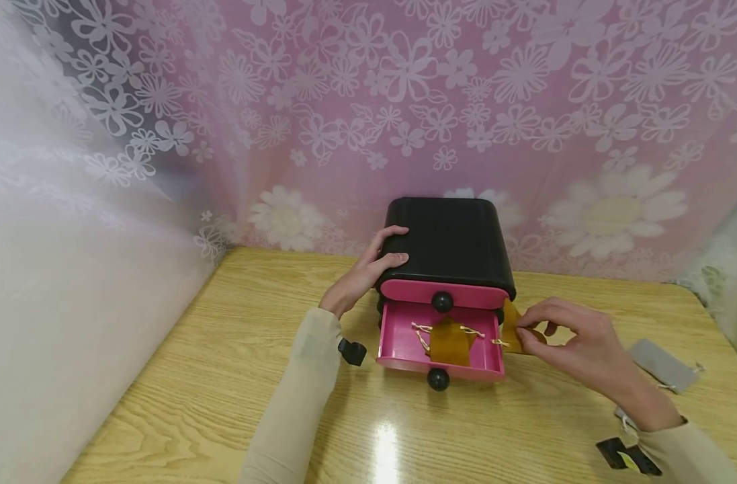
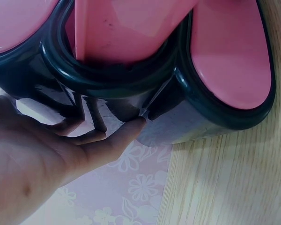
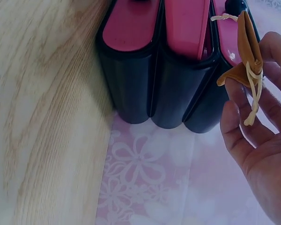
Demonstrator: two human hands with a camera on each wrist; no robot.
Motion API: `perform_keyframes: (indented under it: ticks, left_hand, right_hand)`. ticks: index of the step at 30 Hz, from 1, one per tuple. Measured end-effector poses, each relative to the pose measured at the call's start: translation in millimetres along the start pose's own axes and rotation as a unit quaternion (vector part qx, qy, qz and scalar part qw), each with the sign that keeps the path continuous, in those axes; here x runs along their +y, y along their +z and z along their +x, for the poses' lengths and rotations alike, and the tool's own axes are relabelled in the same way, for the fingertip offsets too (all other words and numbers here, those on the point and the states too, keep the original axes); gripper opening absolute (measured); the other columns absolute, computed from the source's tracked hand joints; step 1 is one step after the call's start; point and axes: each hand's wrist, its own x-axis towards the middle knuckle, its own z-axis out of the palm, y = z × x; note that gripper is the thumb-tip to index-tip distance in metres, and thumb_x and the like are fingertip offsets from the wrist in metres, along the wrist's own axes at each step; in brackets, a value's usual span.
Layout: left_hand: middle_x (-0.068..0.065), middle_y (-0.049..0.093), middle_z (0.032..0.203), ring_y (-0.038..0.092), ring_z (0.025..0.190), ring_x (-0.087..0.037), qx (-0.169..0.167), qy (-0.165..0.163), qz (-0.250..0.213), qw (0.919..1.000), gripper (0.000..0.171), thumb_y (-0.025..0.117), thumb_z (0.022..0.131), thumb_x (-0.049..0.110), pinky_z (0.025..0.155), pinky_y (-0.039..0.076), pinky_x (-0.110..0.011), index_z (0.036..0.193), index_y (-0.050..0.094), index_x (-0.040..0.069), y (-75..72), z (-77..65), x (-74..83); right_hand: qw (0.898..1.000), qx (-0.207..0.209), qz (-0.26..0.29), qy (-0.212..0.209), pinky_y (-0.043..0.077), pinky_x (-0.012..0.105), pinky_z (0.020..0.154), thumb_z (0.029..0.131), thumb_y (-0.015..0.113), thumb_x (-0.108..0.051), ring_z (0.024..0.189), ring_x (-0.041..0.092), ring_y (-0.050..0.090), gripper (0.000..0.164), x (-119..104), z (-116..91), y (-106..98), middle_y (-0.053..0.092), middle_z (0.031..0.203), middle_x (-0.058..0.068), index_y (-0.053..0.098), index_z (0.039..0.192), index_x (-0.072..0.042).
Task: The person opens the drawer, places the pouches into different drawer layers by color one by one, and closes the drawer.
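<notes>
A black drawer unit (image 1: 449, 238) with pink drawer fronts and round black knobs stands against the curtain. Its middle drawer (image 1: 398, 336) is pulled out, and at least one mustard-brown drawstring pouch (image 1: 449, 343) with cream cords lies inside. My left hand (image 1: 368, 272) rests against the unit's left side, fingertips at the top edge; in the left wrist view the same hand (image 2: 61, 150) touches the glossy side wall. At the drawer's right edge, my right hand (image 1: 576, 333) pinches another mustard-brown drawstring pouch (image 3: 248, 51), whose cords dangle in the right wrist view.
On the wooden table (image 1: 223, 376), a grey drawstring pouch (image 1: 664, 366) lies to the right, beyond my right wrist. Partly behind that wrist, a second grey item with a cord peeks out. A floral pink curtain (image 1: 368, 121) hangs right behind the unit.
</notes>
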Motion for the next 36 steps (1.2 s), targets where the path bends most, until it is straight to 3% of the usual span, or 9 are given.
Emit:
perform_keyframes:
  ticks: [5, 9, 21, 36]
  left_hand:
    - [0.007, 0.031, 0.159, 0.048, 0.137, -0.021, 0.001, -0.002, -0.001, 1.0, 0.046, 0.055, 0.102, 0.039, 0.121, 0.033, -0.05, 0.145, 0.04, 0.046, 0.3, -0.7, 0.6]
    - [0.007, 0.03, 0.16, 0.047, 0.138, -0.021, 0.001, -0.003, 0.002, 1.0, 0.046, 0.054, 0.102, 0.039, 0.121, 0.032, -0.05, 0.145, 0.04, 0.047, 0.3, -0.8, 0.5]
    - [0.007, 0.031, 0.159, 0.049, 0.137, -0.021, -0.001, -0.002, -0.003, 1.0, 0.047, 0.055, 0.102, 0.039, 0.121, 0.032, -0.051, 0.146, 0.04, 0.045, -0.7, -0.6, -0.1]
    - [0.008, 0.03, 0.158, 0.048, 0.139, -0.02, 0.005, -0.001, 0.0, 1.0, 0.046, 0.055, 0.101, 0.039, 0.121, 0.032, -0.052, 0.145, 0.042, 0.047, 0.1, -0.9, 0.3]
  right_hand:
    - [0.999, 0.018, 0.026, -0.036, 0.048, 0.011, 0.068, 0.061, 0.085, 0.013, 0.078, -0.004, 0.058, 0.049, -1, 3, 7, 0.072, 0.089, -0.007, 0.075, 0.095, -0.021]
    - [0.997, 0.024, 0.039, -0.056, 0.048, 0.012, 0.069, 0.065, 0.086, 0.009, 0.079, -0.002, 0.059, 0.044, -3, 6, 14, 0.072, 0.09, -0.006, 0.076, 0.096, -0.021]
    - [0.997, -0.002, 0.05, -0.054, 0.05, 0.011, 0.069, 0.061, 0.088, 0.012, 0.081, -0.003, 0.062, 0.051, -17, 17, 33, 0.072, 0.091, -0.01, 0.074, 0.097, -0.021]
    - [0.995, -0.033, 0.047, -0.075, 0.048, 0.013, 0.065, 0.065, 0.088, 0.008, 0.076, 0.002, 0.059, 0.042, -22, 24, 52, 0.071, 0.093, -0.012, 0.075, 0.094, -0.019]
